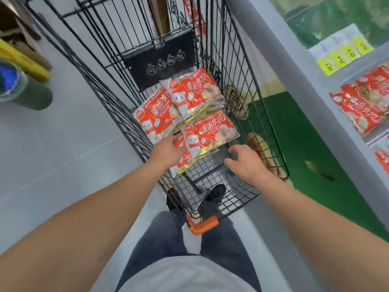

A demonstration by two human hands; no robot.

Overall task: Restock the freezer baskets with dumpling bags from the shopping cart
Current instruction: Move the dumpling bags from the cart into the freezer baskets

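Observation:
Several red dumpling bags lie in the black wire shopping cart [237, 60]. The nearest dumpling bag [210, 131] rests on another bag [182, 163], with two more bags [155, 116] [191, 93] behind it. My left hand [166, 149] reaches into the cart, its fingers extended against the left edge of the nearest bag and the fingertips partly hidden by it. My right hand [245, 162] hovers over the cart's wire floor just right of that bag, fingers loosely curled, holding nothing.
The freezer with its grey rim [280, 60] runs along the right and holds more red dumpling bags [366, 102] behind yellow price labels [345, 55]. Cardboard and a yellow box [25, 60] lie on the grey floor to the left. My legs stand at the cart's orange corner [204, 225].

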